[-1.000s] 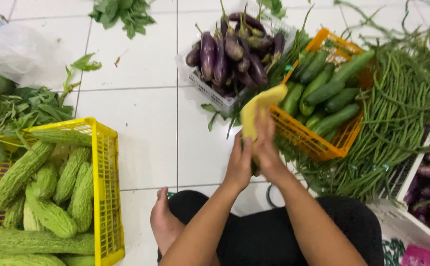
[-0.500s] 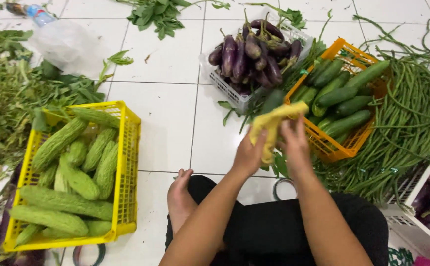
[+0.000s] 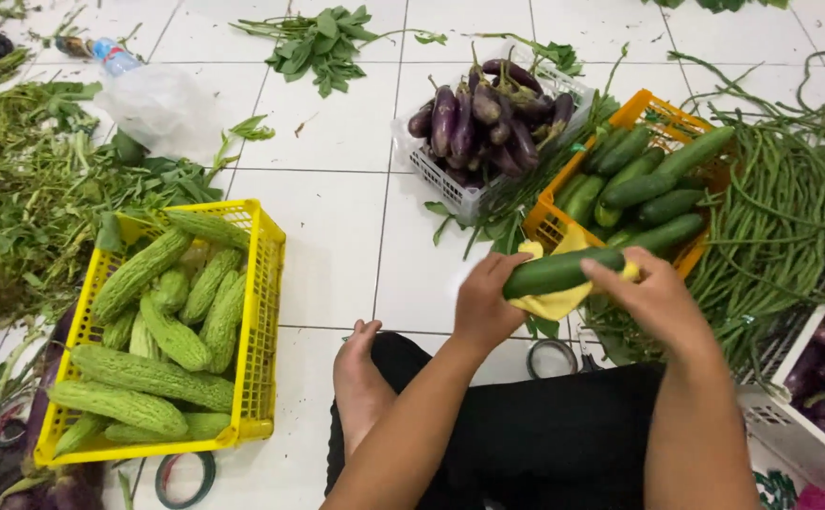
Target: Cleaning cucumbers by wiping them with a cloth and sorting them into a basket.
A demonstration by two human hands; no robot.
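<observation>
Cucumber [image 3: 563,271], long and dark green, now lies crosswise between both hands just right of the frame's centre, where half a second ago the hands held only the yellow cloth [image 3: 552,300] bunched up in front of the orange basket [image 3: 552,225]. A second ago the cloth was lifted alone, higher in the frame, so the cucumber has come into the grasp within that short span, most likely out of the basket right behind it, though the pick itself is not shown. The left hand [image 3: 484,304] is closed around the cucumber's left end with the cloth tucked under it, and the right hand [image 3: 656,302] is wrapped over the right end, fingers curled on top. Cloth pressed against the skin of the vegetable reads, in my judgement, as a wipe in progress: the work has gone from readying the rag to handling one piece of produce. More cucumbers fill the orange basket at the upper right, beside a spread of long beans [image 3: 790,208] at the right edge. A white crate of purple eggplants [image 3: 488,123] sits at upper centre, and a yellow crate [image 3: 263,283] of bitter gourds [image 3: 153,373] occupies the lower left. Another person's hand shows at the far left edge.
</observation>
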